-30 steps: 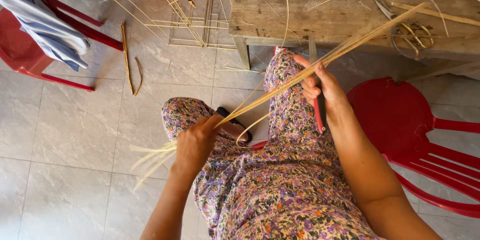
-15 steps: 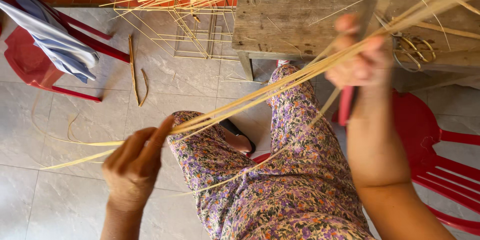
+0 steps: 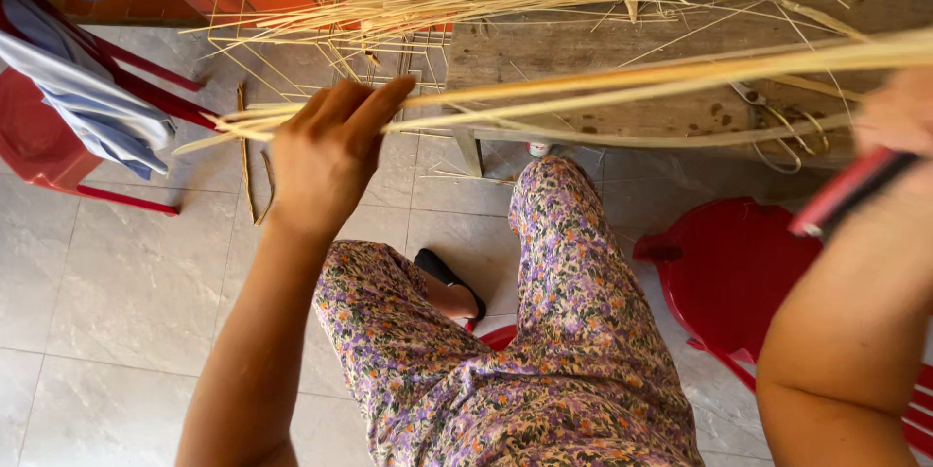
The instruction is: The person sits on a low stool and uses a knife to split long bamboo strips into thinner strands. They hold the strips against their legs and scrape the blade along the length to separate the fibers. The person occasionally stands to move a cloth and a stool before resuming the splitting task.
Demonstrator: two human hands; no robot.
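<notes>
Strips [image 3: 622, 88] of thin, light, whippy pale cane span above my lap, left hand [image 3: 326, 156] pinching their ends, right hand [image 3: 899, 117] blurred, grip unclear, so I'd hold near ends.

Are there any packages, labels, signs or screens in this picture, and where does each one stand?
No package, label, sign or screen can be made out here.
The left hand and right hand hold pale cane strips over a wooden bench.
</notes>
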